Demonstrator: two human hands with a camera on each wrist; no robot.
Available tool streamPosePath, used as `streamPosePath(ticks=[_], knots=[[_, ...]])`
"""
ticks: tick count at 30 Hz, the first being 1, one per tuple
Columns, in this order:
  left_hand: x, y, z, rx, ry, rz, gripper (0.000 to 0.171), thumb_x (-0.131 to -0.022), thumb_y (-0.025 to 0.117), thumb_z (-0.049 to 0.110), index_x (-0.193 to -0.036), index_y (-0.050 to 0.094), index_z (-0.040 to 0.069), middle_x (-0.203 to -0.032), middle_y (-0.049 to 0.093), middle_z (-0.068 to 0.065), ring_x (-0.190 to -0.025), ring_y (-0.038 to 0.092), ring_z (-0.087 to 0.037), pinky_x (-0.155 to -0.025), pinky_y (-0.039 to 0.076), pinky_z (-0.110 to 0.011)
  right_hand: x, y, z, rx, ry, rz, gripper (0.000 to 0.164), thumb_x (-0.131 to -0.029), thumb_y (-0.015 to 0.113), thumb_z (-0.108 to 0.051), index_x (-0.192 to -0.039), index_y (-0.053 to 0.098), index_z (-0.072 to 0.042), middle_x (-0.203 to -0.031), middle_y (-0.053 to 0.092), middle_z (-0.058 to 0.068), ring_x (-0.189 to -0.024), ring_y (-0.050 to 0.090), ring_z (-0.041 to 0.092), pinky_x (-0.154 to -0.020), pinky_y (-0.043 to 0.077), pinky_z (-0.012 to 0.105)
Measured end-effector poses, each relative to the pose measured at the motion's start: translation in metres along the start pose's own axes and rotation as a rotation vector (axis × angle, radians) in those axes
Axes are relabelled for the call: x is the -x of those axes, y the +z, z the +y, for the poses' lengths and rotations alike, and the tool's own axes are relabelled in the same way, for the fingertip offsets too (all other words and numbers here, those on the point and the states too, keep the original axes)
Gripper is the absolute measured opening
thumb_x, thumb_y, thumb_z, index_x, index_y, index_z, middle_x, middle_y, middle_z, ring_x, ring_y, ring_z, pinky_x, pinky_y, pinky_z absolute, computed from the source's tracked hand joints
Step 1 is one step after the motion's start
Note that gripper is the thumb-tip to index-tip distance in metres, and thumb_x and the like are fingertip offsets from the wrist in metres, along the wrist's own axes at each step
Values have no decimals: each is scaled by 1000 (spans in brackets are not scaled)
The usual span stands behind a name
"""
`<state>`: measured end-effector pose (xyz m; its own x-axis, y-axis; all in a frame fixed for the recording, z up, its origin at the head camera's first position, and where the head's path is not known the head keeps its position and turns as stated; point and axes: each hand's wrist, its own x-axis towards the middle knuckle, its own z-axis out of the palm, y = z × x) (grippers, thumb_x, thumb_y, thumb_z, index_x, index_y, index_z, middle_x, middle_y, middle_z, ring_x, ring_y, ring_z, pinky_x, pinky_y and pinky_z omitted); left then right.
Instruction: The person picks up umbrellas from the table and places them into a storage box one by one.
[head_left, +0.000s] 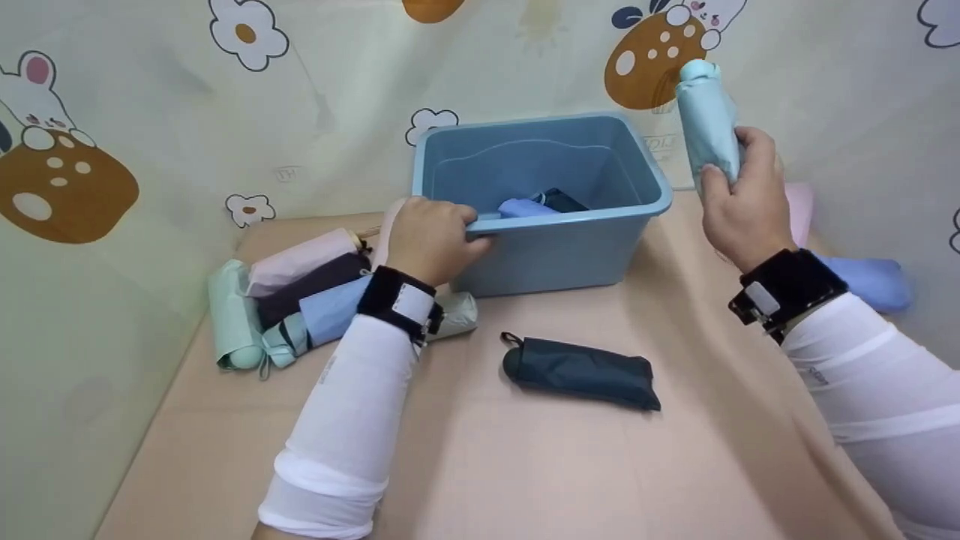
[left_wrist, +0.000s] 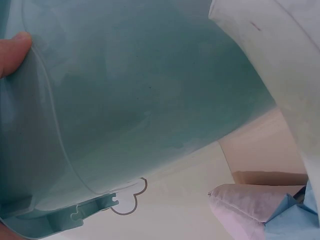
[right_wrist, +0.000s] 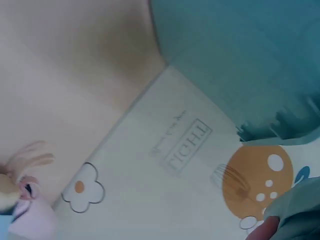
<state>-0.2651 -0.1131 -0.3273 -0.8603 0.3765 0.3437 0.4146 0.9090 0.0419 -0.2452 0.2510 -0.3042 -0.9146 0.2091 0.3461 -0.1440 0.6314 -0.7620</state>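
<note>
A blue bin (head_left: 555,259) stands by the back edge of the table (head_left: 540,465), its mouth facing up. Low inside lie a lilac-blue umbrella (head_left: 523,208) and, just beside it, a black one (head_left: 562,200), both partly hidden by the near rim. The left hand (head_left: 431,240) grips that rim at its left corner, fingers bent over the edge and the thumb against the outer wall, the forearm reaching in from the near side. The right hand (head_left: 750,202) is raised to the right of the bin, clear of the table, wrapped firmly round the lower end of an aqua umbrella (head_left: 706,120), thumb on the near side; the umbrella points up, leaning slightly left, outside the bin and above its rim. A navy umbrella (head_left: 585,373) lies in front of the bin. Toward the table's left edge sits a cluster: green (head_left: 234,315), pink (head_left: 300,261), dark purple (head_left: 315,286) and blue (head_left: 334,309) umbrellas. Near the right edge, a periwinkle umbrella (head_left: 870,283) lies partly behind the right wrist.
</note>
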Motion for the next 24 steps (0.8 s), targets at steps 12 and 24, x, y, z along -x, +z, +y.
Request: streamPosePath(ticks=[12, 24], knots=[[0, -1, 1, -23, 14, 15, 43, -92, 71, 52, -73, 59, 15, -73, 71, -5, -75, 69, -29, -84, 50, -48, -2, 22, -31, 8, -191, -63, 56, -106, 49, -23, -156, 34, -3, -152, 40, 25, -131, 44, 36, -112, 40, 60], [0, 0, -1, -8, 24, 19, 41, -92, 71, 49, -74, 61, 15, -73, 71, -5, -73, 68, -28, -84, 50, -49, -13, 54, -50, 93, -222, -220, 54, -106, 50, -19, -155, 36, -2, -149, 45, 28, -129, 47, 40, -111, 40, 62]])
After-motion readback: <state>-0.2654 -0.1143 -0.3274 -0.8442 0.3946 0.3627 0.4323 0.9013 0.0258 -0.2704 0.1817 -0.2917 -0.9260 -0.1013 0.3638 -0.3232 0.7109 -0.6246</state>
